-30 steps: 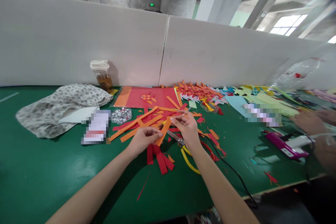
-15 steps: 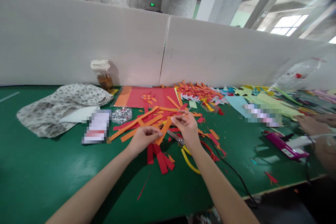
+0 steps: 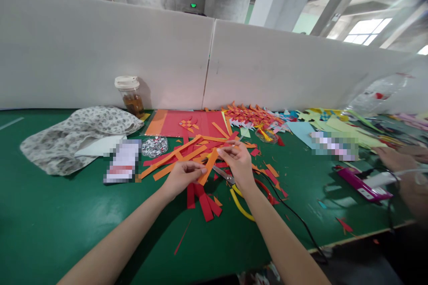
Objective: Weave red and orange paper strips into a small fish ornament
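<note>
Between my two hands is an orange paper strip (image 3: 209,167), held at a slant. My left hand (image 3: 183,177) pinches its left edge between thumb and fingers. On its upper right side, my right hand (image 3: 236,162) pinches it with thumb and fingertips. Under my hands lies a loose pile of red paper strips (image 3: 204,202) and orange paper strips (image 3: 167,169). Scissors (image 3: 239,202) with yellow and red handles lie beneath my right hand and forearm, partly hidden by them. Behind the pile, a small woven paper fish (image 3: 189,124) rests on a red sheet.
A drink cup (image 3: 130,95), patterned cloth (image 3: 80,138) and bag of googly eyes (image 3: 154,146) are at left. Finished red-orange paper fish (image 3: 254,116) are heaped at back. A purple power strip (image 3: 364,185) and another person's hand (image 3: 391,160) are at right. A white partition (image 3: 133,44) stands behind.
</note>
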A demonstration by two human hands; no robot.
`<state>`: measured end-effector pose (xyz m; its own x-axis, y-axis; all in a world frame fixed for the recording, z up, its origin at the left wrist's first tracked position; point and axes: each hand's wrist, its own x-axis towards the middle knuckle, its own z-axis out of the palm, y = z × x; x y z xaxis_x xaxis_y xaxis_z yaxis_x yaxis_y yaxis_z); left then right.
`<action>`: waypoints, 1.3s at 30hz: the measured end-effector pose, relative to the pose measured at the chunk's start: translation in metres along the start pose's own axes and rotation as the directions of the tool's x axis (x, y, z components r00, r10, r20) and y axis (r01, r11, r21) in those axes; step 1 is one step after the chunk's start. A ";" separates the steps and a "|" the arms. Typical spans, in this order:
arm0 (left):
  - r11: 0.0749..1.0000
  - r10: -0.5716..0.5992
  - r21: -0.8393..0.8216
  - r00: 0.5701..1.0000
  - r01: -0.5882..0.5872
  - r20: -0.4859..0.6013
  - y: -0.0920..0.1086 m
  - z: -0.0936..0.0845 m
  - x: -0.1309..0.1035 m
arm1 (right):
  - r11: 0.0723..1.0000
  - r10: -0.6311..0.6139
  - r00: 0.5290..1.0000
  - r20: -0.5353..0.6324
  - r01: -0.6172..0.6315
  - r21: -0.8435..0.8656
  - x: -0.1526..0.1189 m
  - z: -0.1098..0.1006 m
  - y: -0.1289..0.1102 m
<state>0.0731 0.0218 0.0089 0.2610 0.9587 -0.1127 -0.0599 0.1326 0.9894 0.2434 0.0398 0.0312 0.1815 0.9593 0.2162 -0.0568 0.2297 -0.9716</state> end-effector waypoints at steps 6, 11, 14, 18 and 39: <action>1.000 -0.009 0.002 1.000 0.009 0.004 0.000 0.000 0.000 | 1.000 0.007 1.000 -0.008 -0.007 0.022 0.000 0.000 0.000; 1.000 -0.006 0.003 1.000 0.006 0.008 -0.001 -0.001 0.000 | 1.000 0.007 1.000 -0.004 -0.007 0.029 0.000 0.000 -0.001; 1.000 -0.003 -0.007 1.000 0.003 0.019 0.000 0.000 0.000 | 0.999 0.013 1.000 -0.011 -0.012 0.035 0.000 0.000 -0.001; 1.000 0.012 -0.003 0.999 -0.012 0.030 0.000 0.001 0.000 | 1.000 0.014 1.000 -0.011 -0.014 0.025 0.000 0.000 -0.002; 0.954 0.231 0.145 0.950 -0.264 0.209 -0.003 -0.002 -0.002 | 0.999 0.036 0.995 0.094 -0.032 -0.041 0.000 0.000 0.003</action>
<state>0.0706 0.0203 0.0064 0.4359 0.8889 0.1409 0.0134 -0.1629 0.9866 0.2436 0.0401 0.0282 0.0863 0.9781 0.1895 -0.0226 0.1921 -0.9811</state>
